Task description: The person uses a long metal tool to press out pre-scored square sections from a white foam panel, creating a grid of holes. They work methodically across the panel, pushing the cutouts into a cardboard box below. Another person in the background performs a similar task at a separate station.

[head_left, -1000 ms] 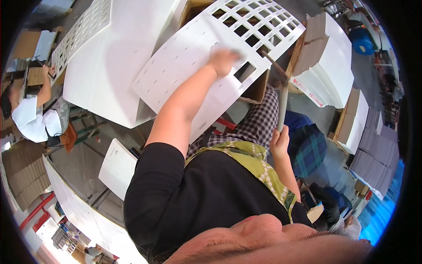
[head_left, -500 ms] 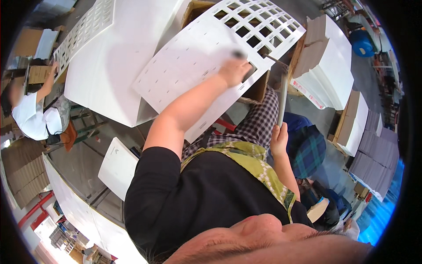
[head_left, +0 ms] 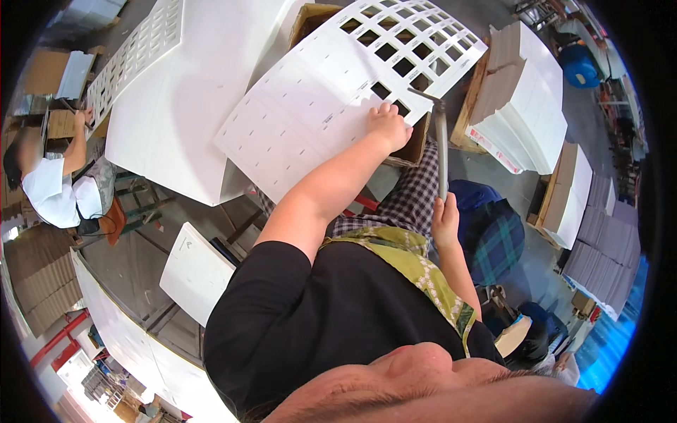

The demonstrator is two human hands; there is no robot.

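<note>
Far left: a co-worker [head_left: 51,185] in a white shirt, bent over brown cardboard [head_left: 48,72]. Below, stacked cardboard [head_left: 34,276] near the left rim. Next right: a white surface [head_left: 185,106] with a perforated white sheet [head_left: 134,53] along its far left edge. Lower down, a small white panel [head_left: 195,273] beside a dark frame.

Centre: a large white die-cut sheet [head_left: 310,106], tilted, overhanging the right edge of the surface, square cut-outs open at its far corner, uncut scored rows nearer. A brown box [head_left: 412,144] under its near right corner. Left hand [head_left: 389,127] flat on the sheet's near right edge, just below the cut-outs, fingers [head_left: 383,109] spread and pressing down, not gripping.

Below: black shirt [head_left: 310,317], green patterned apron [head_left: 416,264], checked trousers [head_left: 407,201].

Right of centre: right hand [head_left: 446,222] low beside the knee, fingers wrapped round the lower end of a thin grey rod [head_left: 441,151]; rod upright, its top end reaching the sheet's right edge near the cut-outs.

Further right: a blue checked cushion [head_left: 497,236], then white stacks [head_left: 525,106] on the floor, more stacks [head_left: 571,197] behind, grey piles [head_left: 606,254] near the right rim, a blue tub [head_left: 580,67] at top right.
</note>
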